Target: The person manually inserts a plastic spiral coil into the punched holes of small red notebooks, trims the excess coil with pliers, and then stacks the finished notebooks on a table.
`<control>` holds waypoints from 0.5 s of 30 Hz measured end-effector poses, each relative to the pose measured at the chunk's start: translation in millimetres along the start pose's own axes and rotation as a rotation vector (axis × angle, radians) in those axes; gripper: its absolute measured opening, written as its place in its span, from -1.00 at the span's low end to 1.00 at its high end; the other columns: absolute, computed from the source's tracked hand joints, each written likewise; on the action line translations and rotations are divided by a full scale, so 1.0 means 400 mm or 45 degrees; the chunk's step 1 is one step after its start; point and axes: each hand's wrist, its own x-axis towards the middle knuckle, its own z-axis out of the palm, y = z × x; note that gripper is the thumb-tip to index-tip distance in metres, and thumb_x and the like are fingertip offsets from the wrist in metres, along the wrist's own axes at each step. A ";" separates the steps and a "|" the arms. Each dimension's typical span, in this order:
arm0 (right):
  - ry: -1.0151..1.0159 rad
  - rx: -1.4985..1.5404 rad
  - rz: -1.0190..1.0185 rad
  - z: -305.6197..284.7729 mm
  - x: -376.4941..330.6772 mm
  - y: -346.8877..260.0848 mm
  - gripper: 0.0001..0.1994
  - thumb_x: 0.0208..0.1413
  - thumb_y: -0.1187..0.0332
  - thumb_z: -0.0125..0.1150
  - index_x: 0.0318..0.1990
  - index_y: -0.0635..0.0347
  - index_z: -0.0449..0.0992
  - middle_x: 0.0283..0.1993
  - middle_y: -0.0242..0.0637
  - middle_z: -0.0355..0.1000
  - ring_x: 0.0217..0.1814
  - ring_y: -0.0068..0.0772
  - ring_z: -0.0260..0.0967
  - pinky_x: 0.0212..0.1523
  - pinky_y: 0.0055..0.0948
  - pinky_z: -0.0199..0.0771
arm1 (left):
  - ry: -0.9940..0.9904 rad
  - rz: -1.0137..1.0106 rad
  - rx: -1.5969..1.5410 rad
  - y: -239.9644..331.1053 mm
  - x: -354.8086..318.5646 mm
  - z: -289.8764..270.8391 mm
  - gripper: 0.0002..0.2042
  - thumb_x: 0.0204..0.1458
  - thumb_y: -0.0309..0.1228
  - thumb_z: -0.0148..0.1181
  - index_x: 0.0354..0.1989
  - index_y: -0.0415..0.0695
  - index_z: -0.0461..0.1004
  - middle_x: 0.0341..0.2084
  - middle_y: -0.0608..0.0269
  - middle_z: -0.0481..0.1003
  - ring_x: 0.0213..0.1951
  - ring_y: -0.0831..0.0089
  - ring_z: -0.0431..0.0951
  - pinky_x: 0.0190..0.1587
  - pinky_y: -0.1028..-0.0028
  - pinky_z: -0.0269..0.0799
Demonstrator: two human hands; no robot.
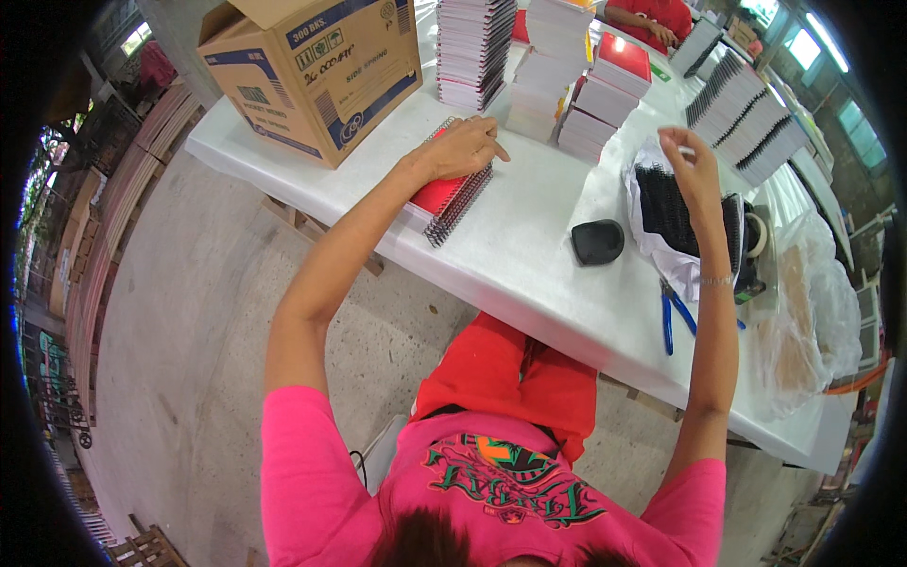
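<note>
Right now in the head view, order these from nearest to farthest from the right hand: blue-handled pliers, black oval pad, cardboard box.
From the right hand:
1. Black oval pad, on the table toward the person's left.
2. Blue-handled pliers, at the near table edge; a close second.
3. Cardboard box, on the far left corner.

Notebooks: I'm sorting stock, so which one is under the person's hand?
The red-covered spiral notebook lying alone near the table's front edge; the left hand rests flat on it. All other notebooks sit in stacks farther back.
</note>
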 end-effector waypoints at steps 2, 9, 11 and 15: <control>0.086 0.076 -0.028 0.026 0.078 -0.001 -0.66 0.18 0.12 0.21 -0.09 0.21 0.59 -0.20 -0.29 0.51 -0.20 -0.49 0.39 -0.10 -0.45 0.39 | 0.002 0.014 0.032 0.000 0.002 0.004 -0.60 0.02 -0.39 -0.20 -0.24 -0.01 0.69 -0.31 0.12 0.35 -0.11 0.17 0.36 0.05 0.20 0.21; 0.271 0.328 0.226 0.133 0.269 -0.025 -0.46 0.11 -0.04 0.26 -0.04 0.34 0.48 -0.19 -0.14 0.47 -0.17 -0.42 0.38 -0.19 -0.47 0.39 | -0.046 -0.024 0.044 -0.005 0.005 0.003 -0.60 0.03 -0.38 -0.21 -0.32 -0.04 0.69 -0.29 0.09 0.39 -0.06 0.11 0.39 0.08 0.11 0.23; 0.300 0.335 0.289 0.155 0.303 -0.004 -0.43 0.08 -0.06 0.29 -0.07 0.37 0.48 -0.21 -0.14 0.47 -0.21 -0.42 0.38 -0.28 -0.43 0.40 | -0.056 -0.010 0.011 -0.010 0.012 0.003 -0.61 0.02 -0.38 -0.21 -0.34 -0.07 0.68 -0.31 0.07 0.40 -0.07 0.09 0.41 0.07 0.12 0.26; 0.224 0.329 0.466 0.143 0.350 0.041 -0.47 0.02 -0.04 0.33 -0.18 0.37 0.52 -0.28 -0.17 0.48 -0.36 -0.42 0.38 -0.46 -0.38 0.36 | -0.074 0.021 -0.036 -0.003 0.032 -0.001 -0.61 0.00 -0.39 -0.21 -0.35 -0.14 0.66 -0.35 0.00 0.42 -0.12 0.03 0.44 0.06 0.16 0.31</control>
